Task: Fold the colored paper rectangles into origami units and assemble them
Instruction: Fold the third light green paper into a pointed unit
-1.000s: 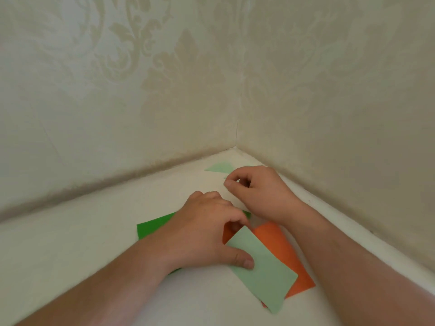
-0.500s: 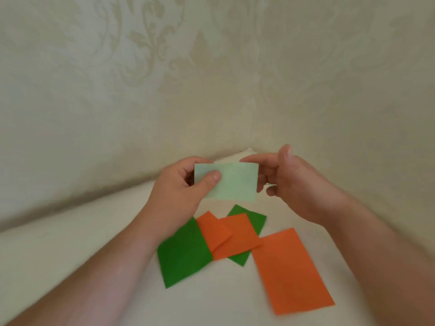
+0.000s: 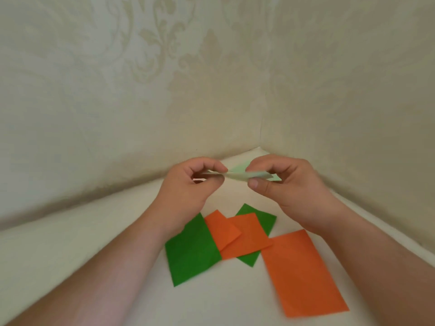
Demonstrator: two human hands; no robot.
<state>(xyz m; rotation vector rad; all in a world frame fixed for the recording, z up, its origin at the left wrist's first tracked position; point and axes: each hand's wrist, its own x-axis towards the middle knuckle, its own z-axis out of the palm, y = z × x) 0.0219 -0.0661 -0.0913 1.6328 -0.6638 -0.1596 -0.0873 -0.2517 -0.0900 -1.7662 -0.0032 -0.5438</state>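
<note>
Both hands pinched the pale green paper (image 3: pixel 237 176) between thumb and fingertips, the left hand (image 3: pixel 190 187) at its left end and the right hand (image 3: pixel 282 182) at its right, holding it in the air in front of the worktop's far corner. Half a second earlier the sheet had faced the camera flat and open; now it lay nearly edge-on, its halves drawn together, which suggested the first lengthwise fold was being made. Another pale green piece (image 3: pixel 240 167) lay behind it in that corner. Nearer, toward the front edge of the worktop (image 3: pixel 82 243), the dark green rectangles (image 3: pixel 190 252) and orange rectangles (image 3: pixel 301 271) waited unfolded, partly overlapping, so most of the task remained.
</note>
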